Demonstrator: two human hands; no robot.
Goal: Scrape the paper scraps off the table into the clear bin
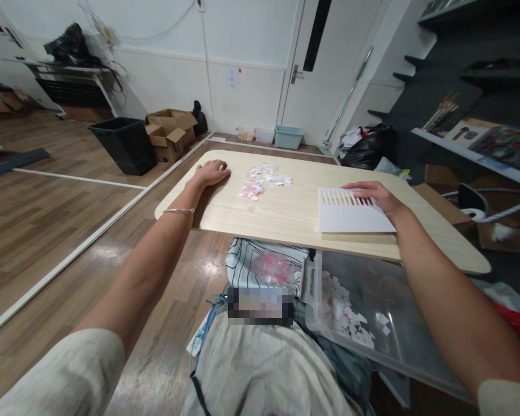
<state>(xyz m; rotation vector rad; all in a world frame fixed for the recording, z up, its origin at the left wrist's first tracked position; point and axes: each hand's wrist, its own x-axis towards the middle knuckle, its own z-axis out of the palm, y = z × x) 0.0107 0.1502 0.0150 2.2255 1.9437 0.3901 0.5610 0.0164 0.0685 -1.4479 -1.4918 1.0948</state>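
My left hand [214, 173] rests palm down near the left end of the pale wooden table [281, 224], fingers stretched out and nothing in them. Just right of it lies a loose scatter of small white and pink paper pieces [253, 188]. At the table's front right, my right hand [375, 196] holds the right side of a white card [353, 219] with a row of narrow slots, coloured tan to dark red, along its upper part. Its fingers lie over the card's top edge; the thumb is hidden.
Below the table's front edge, a clear plastic bin [385, 300] holds white paper pieces. Pink pieces lie on a striped cloth [242, 263] beside it. Beyond stand a black trash bin [127, 147], cardboard boxes [169, 136] and a teal basket [288, 137]. Shelves [481, 150] line the right.
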